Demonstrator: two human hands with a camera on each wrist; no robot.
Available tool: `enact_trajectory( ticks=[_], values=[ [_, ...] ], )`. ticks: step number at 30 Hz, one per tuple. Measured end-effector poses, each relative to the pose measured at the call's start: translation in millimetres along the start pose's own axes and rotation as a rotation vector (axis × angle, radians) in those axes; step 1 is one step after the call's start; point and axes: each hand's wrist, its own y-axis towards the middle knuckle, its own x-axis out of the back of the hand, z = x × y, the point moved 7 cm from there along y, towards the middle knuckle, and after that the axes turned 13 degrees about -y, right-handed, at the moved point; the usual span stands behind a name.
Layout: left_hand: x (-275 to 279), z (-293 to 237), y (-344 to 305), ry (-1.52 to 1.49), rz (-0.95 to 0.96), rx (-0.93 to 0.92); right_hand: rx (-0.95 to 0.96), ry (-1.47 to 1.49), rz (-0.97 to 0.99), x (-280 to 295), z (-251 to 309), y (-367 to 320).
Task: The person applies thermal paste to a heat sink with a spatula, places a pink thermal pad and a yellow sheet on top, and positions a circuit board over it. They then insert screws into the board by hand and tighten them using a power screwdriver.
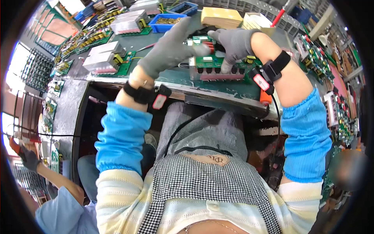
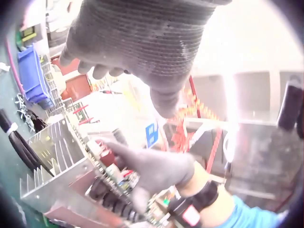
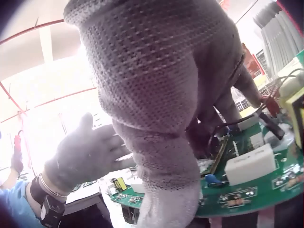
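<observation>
A green circuit board (image 1: 206,62) with white blocks, a red part and a row of black parts sits on the bench. The right hand (image 1: 235,42), grey-gloved, grips across it, its thumb down at the near edge and its fingers over the parts. In the right wrist view that hand (image 3: 152,80) partly hides the board (image 3: 266,190). The left hand (image 1: 168,50), also gloved, is raised beside the board's left end with fingers extended, holding nothing. Metal heat-sink fins (image 2: 57,147) show under the board in the left wrist view, below the left hand (image 2: 137,42).
Finned heat-sink assemblies (image 1: 103,58) stand to the left on the bench (image 1: 177,80). Behind are a blue bin (image 1: 165,28) of small parts and a yellow stack (image 1: 221,17). An orange tool handle (image 1: 265,98) is at the near right edge. Another person's gloved hand (image 1: 29,159) appears far left.
</observation>
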Motion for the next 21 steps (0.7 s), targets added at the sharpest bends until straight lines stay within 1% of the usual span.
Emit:
enact_trajectory(
  ticks=[2,3,4,5,6,8,9,10,12,15,17,18,19,21],
  values=[
    [36.5,17.5,-24.3,-0.563,-0.234,0.1,0.017,-0.068,0.02,1.0,5.0,5.0],
    [56.2,38.3,-47.8,-0.479,-0.322,0.12,0.018,-0.111,0.039,3.0,8.3,6.4],
    [65.9,61.7,-68.5,-0.549,-0.379,0.226,0.028,-0.129,0.063,5.3,13.3,5.9],
    [75.4,84.8,-90.3,-0.623,-0.444,0.329,0.035,-0.15,0.087,9.5,17.7,4.4],
    [71.6,102.6,-104.5,-0.848,-0.472,0.511,0.04,-0.172,0.108,13.2,20.6,4.6],
    [55.2,111.6,-113.1,-0.924,-0.425,0.664,0.047,-0.241,0.123,13.5,22.6,8.8],
    [44.1,104.4,-109.0,-0.882,-0.455,0.731,0.063,-0.244,0.109,12.6,22.4,10.6],
    [34.6,110.7,-98.9,-0.974,-0.275,0.747,0.077,-0.247,0.095,12.9,22.4,11.2],
    [27.2,140.1,-80.8,-0.742,-0.304,0.825,0.079,-0.254,0.071,12.6,21.3,10.9],
    [16.3,153.2,-49.8,-0.936,-0.372,0.855,0.076,-0.233,0.054,13.1,19.7,8.4],
    [20.5,161.8,-41.7,-0.755,-0.364,0.936,0.054,-0.206,0.078,14.4,19.6,5.2],
    [21.7,159.0,-37.6,-0.661,-0.358,0.977,0.04,-0.194,0.092,15.6,20.2,3.2],
    [21.4,150.2,-35.4,-0.544,-0.391,0.991,0.029,-0.188,0.09,15.3,18.9,3.7],
    [18.8,143.8,-21.3,-0.484,-0.571,0.731,0.049,-0.183,0.08,15.5,18.7,4.8]
  ],
)
